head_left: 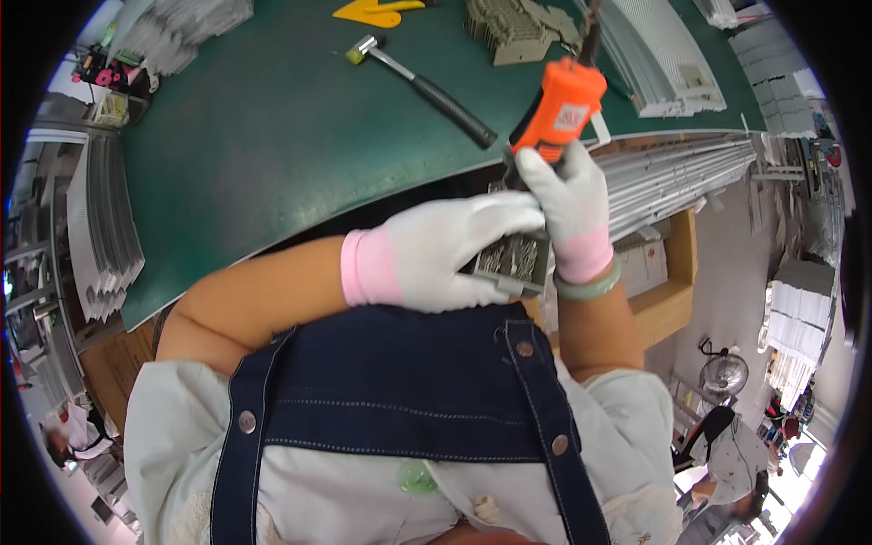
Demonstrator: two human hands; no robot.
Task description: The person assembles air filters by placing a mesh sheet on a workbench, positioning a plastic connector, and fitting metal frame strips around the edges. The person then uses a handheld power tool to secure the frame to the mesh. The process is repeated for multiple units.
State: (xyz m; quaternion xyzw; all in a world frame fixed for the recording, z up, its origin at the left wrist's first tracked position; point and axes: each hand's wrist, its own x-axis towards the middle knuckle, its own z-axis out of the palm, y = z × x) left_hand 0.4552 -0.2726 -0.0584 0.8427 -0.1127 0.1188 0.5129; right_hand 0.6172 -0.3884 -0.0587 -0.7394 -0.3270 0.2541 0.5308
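An orange electric screwdriver (562,102) is gripped in my right hand (574,195), its dark nose pointing down toward the bench edge. My gloved left hand (445,250) reaches across to a small grey box of screws (525,288). Its thumb lies along the near edge and its fingers bend round the far side, close to the screwdriver's nose. Loose silver screws (513,258) fill the box. White gloves with pink cuffs cover both hands, and the left fingertips are partly hidden.
On the green bench (272,136) lie a black-handled hammer (427,91), a yellow tool (377,11) and stacked beige parts (509,29). Long metal strips (672,186) run beyond my right hand, over a wooden shelf (672,309). Pleated panels (100,227) stand left. Another person (736,454) is at lower right.
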